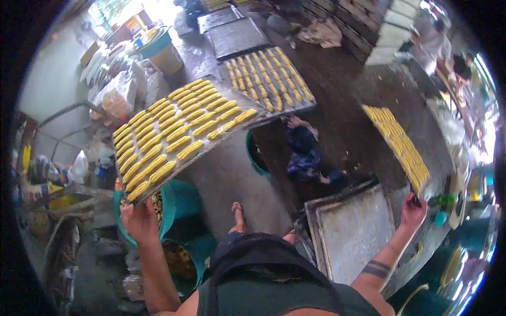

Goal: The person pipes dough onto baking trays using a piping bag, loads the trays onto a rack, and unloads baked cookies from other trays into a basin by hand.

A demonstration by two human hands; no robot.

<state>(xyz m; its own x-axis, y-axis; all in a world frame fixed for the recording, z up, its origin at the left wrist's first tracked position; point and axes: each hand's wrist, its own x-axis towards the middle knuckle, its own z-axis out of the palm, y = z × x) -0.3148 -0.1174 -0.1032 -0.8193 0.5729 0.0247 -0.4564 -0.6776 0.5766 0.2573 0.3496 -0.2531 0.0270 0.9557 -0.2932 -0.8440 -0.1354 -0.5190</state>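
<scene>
Left hand (139, 218), grip closed on near corner of left tray (238, 97), bearing rows of yellow strips (171, 124); right hand (414, 210), grip closed on near end of right tray (389, 147), likewise laden.

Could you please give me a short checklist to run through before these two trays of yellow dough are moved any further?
1. Left hand gripping the left tray by its near corner: ok.
2. Right hand gripping the near end of the right tray: ok.
3. Dough strips on the left tray lying in rows: ok.
4. Left tray's near corner away from the open green bucket: not ok, it is over or beside the rim in this view.
5. Left tray's far side not touching the dough tray behind: cannot tell; they overlap in view.
6. Right tray's far end supported: cannot tell.
</scene>
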